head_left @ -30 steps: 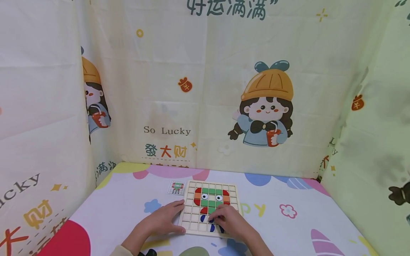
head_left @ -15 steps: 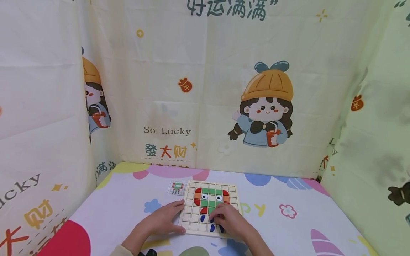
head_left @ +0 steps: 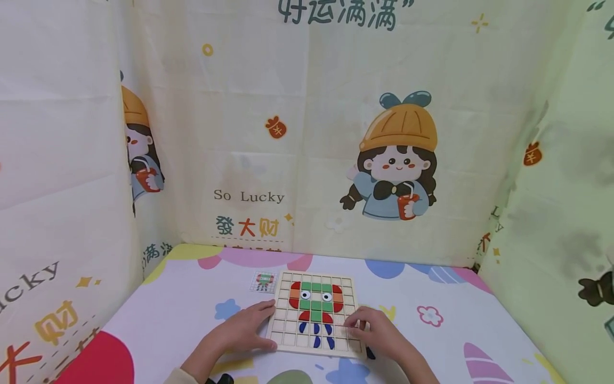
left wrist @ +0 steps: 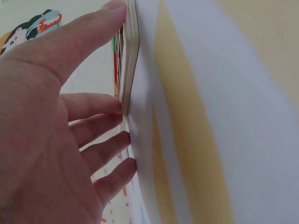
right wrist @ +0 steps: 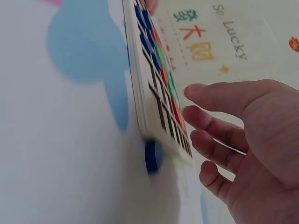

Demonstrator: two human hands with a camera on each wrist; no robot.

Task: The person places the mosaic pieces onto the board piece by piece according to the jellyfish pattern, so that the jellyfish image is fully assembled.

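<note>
A wooden grid board [head_left: 291, 337] lies on the table and carries a figure of red, green, orange and blue pieces [head_left: 315, 305] with two white eyes. My left hand [head_left: 247, 329] rests flat on the cloth, its straight fingers [left wrist: 100, 105] and thumb against the board's left edge [left wrist: 131, 56]. My right hand [head_left: 376, 329] hovers by the board's right edge [right wrist: 140, 93] with relaxed fingers [right wrist: 210, 123], holding nothing. A loose dark blue piece [right wrist: 152, 157] lies on the table beside that edge, just under the right hand [head_left: 370, 352].
A small pattern card [head_left: 264, 281] lies at the board's far left corner. Printed cloth covers the table [head_left: 182, 304]. Cartoon-print curtains [head_left: 336, 133] close in the back and both sides.
My right hand has slid off the board's lower right cells to its right edge, uncovering the blue pieces at the bottom of the figure. The left hand has stayed put.
</note>
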